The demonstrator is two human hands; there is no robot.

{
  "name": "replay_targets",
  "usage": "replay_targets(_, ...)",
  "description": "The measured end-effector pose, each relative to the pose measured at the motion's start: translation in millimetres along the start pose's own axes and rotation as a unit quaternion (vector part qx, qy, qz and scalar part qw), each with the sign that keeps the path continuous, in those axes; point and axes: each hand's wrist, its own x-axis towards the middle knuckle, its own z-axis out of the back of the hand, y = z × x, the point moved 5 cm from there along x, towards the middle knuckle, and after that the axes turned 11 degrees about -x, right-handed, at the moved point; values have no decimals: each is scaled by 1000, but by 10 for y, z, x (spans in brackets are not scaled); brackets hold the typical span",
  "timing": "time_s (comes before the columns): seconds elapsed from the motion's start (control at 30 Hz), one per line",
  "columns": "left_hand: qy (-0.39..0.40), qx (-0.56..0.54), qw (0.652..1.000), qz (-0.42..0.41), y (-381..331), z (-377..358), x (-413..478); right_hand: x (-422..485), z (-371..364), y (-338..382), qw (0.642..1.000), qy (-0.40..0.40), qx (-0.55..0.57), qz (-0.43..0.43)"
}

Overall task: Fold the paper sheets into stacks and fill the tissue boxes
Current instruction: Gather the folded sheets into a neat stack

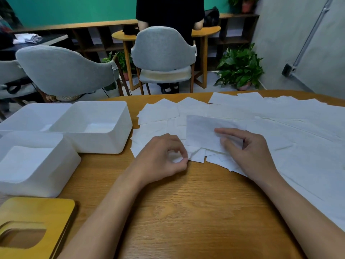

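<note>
Now, right hand (pixel 250 152) pinching raised sheet (pixel 201 130), left hand (pixel 160 157) pinching another sheet (pixel 197 157)

1. Paper sheets (pixel 280 116) are lying spread on the desk (pixel 186 202), beneath and beyond the right fingers (pixel 229 132).
2. A top sheet (pixel 201 131) is resting between the left fingers (pixel 179 146) and the right fingers.
3. Tissue boxes (pixel 104 144) are sitting left of the left fingers, with a lid (pixel 37 210) lying nearer.

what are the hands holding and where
The right hand pinches a lifted paper sheet at its near right edge; the left hand pinches a corner of a second sheet.
</note>
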Motion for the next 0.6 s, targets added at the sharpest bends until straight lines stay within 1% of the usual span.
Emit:
replay_targets(0.1,-40,-72,996,-14,-148,11,-28,-50,-22,91,998,8,-40,42)
replay_targets(0.17,-48,-118,992,-21,-219,8,-36,-81,-52,145,996,38,-57,64)
replay_targets(0.27,-67,-171,982,-34,-270,-4,-37,-128,-114,185,989,101,-77,78)
replay_targets(0.33,-84,-194,977,-41,-281,-17,-32,-146,-137,191,989,99,-78,75)
replay_targets(0.4,-90,-205,974,-42,-303,-23,-31,-137,-140,213,993,81,-56,63)
replay_targets(0.47,-91,-188,977,-39,-286,-4,-28,-113,-118,205,997,64,-8,48)
replay_targets(0.53,-103,-182,978,-23,-222,60,-31,-65,-48,168,998,35,46,8)
replay_targets(0.6,-133,-190,973,-8,-144,150,-31,-24,-6,122,995,22,97,-26)
